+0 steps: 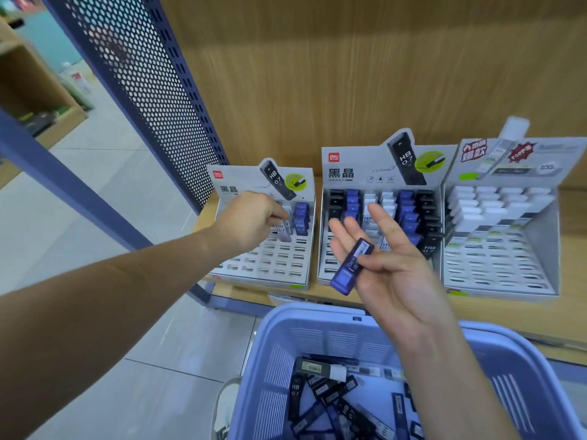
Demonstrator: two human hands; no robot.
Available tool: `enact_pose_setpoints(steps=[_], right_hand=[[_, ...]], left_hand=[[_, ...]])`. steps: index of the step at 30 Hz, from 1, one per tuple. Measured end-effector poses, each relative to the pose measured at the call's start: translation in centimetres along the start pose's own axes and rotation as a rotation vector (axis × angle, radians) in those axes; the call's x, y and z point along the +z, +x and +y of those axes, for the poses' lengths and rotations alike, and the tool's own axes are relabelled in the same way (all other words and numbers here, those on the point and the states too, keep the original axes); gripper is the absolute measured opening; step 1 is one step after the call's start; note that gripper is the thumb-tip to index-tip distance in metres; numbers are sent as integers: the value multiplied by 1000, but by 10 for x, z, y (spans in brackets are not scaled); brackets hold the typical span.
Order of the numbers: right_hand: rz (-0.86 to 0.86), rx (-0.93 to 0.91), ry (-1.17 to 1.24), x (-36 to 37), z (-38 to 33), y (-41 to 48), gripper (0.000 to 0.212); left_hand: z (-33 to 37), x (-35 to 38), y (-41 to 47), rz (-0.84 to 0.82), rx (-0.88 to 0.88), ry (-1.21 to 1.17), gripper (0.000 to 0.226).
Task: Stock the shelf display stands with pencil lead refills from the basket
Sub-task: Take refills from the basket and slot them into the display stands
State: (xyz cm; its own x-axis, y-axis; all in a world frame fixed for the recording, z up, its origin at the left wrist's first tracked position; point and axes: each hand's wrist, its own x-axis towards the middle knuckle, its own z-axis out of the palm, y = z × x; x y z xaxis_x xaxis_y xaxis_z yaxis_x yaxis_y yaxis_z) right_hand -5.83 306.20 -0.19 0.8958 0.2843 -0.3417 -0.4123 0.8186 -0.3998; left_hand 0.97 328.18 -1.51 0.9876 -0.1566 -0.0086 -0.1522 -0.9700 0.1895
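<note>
I am standing at a wooden shelf (251, 293) with three cardboard display stands on it and a blue basket (313, 312) below my arms, where loose pencil lead refills (332, 396) lie in a heap. My left hand (251, 219) reaches into the left stand (263, 268), its fingertips closed on a pale refill (285, 230) standing in a slot beside a short column of blue ones; most slots in front of it are unfilled. My right hand (386, 260) waits palm up in front of the middle stand (357, 173), fingers nearly straight, with my thumb pressing a blue refill (351, 265) against them. To do this step well, I judge I should press the pale refill straight down until it sits level with its neighbours, keeping it upright so it does not jam against the cardboard edge. Then the blue refill should go cap up into the next free slot of the blue column, so colours stay sorted. A loose thumb grip could let it slide off towards the basket.
</note>
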Motion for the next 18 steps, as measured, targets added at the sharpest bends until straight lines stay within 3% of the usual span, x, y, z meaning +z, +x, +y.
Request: enact_pose_setpoints(steps=[6,13,18], right_hand=[[-68,6,-42,0,1,-1,65],[-43,-17,-78,0,-1,-3,53],[-18,-35,-119,1,-1,-4,46]], left_hand=[[-3,-1,0,57,88,14,23],[1,-3,3,-69,246,266,47],[-1,7,5,-56,229,185,30]])
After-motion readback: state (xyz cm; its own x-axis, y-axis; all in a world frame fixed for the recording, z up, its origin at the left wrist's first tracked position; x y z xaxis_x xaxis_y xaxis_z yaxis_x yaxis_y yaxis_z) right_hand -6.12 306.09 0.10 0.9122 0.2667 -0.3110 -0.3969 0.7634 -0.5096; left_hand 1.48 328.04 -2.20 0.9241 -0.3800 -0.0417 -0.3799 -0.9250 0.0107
